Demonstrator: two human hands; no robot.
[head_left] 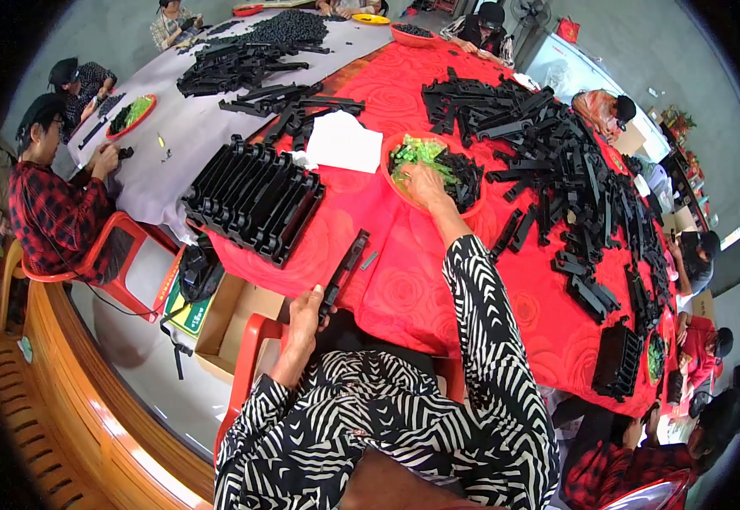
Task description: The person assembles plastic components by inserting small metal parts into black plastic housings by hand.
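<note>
My left hand (305, 321) is closed around the lower end of a long, narrow black plastic part (346, 265), which slants up over the table's near edge. My right arm stretches forward, and my right hand (425, 184) is down in a red bowl (389, 175). Its fingers are bunched among small bright green pieces (421, 151); what they pinch is hidden. Small black pieces (462, 174) fill the bowl's right side. Left of the bowl, a neat row of similar black parts (255, 197) stands side by side near the table edge.
A white sheet (344, 142) lies beside the bowl on the red tablecloth (412, 289). Loose black parts (557, 161) are heaped to the right. A small grey strip (370, 261) lies near my left hand. Several people sit around the table. An open cardboard box (238, 319) stands below, left.
</note>
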